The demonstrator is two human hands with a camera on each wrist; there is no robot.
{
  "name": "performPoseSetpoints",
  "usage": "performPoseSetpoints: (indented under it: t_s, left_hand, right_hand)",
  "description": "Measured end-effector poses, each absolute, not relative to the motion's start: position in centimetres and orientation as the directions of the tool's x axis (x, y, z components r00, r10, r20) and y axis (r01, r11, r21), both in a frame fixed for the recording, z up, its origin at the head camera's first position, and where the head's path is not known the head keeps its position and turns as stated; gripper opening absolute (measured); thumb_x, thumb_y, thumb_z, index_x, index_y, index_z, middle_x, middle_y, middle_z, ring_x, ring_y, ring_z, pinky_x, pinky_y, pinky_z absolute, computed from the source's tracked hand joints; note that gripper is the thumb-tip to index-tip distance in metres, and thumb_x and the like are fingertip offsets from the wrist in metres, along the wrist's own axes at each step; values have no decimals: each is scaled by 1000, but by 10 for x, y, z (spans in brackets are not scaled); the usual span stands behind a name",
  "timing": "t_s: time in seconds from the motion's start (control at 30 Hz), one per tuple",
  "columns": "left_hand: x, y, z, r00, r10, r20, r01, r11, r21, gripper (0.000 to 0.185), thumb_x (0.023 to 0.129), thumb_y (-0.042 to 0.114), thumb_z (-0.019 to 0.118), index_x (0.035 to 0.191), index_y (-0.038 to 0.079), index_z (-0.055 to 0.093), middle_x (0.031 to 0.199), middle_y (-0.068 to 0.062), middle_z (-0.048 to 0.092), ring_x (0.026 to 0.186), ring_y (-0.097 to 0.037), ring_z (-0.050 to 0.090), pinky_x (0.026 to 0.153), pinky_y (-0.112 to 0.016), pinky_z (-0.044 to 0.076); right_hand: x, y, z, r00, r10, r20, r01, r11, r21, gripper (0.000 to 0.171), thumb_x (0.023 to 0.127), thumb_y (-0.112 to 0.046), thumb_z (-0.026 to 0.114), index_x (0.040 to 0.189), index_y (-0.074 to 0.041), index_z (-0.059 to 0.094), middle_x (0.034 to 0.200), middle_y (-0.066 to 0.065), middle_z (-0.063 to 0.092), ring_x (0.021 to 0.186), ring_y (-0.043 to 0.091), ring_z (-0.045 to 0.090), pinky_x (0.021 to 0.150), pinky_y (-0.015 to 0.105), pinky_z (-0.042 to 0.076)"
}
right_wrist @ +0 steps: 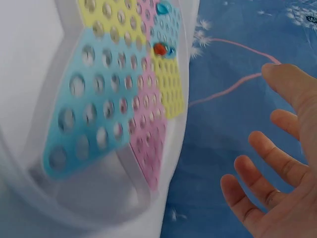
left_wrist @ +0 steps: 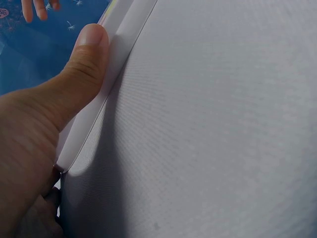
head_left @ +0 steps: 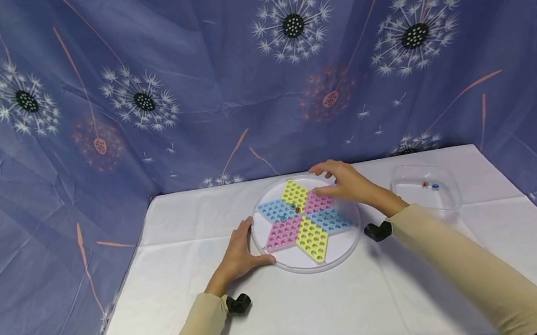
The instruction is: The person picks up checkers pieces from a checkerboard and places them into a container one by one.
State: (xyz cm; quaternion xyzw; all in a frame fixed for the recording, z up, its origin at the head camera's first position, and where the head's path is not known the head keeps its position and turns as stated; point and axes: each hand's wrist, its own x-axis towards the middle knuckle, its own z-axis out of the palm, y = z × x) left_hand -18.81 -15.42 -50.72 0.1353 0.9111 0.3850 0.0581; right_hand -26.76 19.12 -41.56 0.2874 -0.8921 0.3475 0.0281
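Observation:
A round clear-rimmed game board [head_left: 331, 263] with a star of yellow, blue and pink holed panels lies on the white table. A red marble [head_left: 297, 208] and a blue marble [head_left: 283, 219] sit in holes near its centre. My left hand [head_left: 250, 248] grips the board's left rim; in the left wrist view the thumb [left_wrist: 89, 47] presses on the rim [left_wrist: 121, 44]. My right hand [head_left: 336, 182] hovers over the board's far right part. Its fingers [right_wrist: 257, 148] are spread and hold nothing, beside the board [right_wrist: 99, 99] with its red marble [right_wrist: 159, 48].
A clear plastic tub [head_left: 445, 199] with a red and a blue marble in it stands at the right of the table. A white cloth [head_left: 316, 312] covers the table. A blue dandelion-print curtain [head_left: 188, 88] hangs behind and at both sides.

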Motion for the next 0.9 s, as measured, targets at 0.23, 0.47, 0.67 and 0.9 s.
performPoseSetpoints:
  t_s: [0.23, 0.47, 0.67, 0.9]
  left_hand:
    - [-186, -155, -507, -958, 286, -1, 197, 662, 723, 129, 67, 43, 97, 164, 5, 20, 168, -19, 21, 156, -35, 14, 128, -48, 7]
    - [-188, -155, -508, -956, 295, 3, 206, 660, 722, 129, 67, 43, 96, 164, 5, 20, 168, -18, 22, 157, -34, 13, 129, -46, 6]
    - [-188, -154, -508, -956, 292, 2, 204, 664, 720, 129, 67, 43, 97, 164, 5, 20, 168, -17, 22, 157, -33, 14, 129, -45, 5]
    - [-187, -154, -507, -960, 280, -10, 186, 663, 725, 129, 67, 44, 96, 164, 7, 20, 168, -19, 21, 156, -37, 13, 128, -49, 7]
  right_hand:
    - [-271, 167, -438, -835, -501, 229, -521, 582, -624, 54, 91, -23, 81, 138, -6, 62, 130, 21, 63, 113, 41, 61, 94, 56, 53]
    - [-269, 152, -452, -837, -515, 186, -501, 582, -640, 52, 91, -22, 80, 135, 0, 63, 131, 22, 64, 116, 41, 60, 101, 59, 47]
    - [-267, 142, -459, -843, -521, 134, -481, 618, -621, 46, 91, -21, 79, 129, 1, 66, 124, 19, 68, 112, 36, 63, 102, 54, 49]
    - [-267, 136, -467, -851, -508, 137, -481, 647, -591, 31, 88, -16, 81, 112, 1, 73, 110, 15, 70, 97, 28, 61, 91, 47, 51]
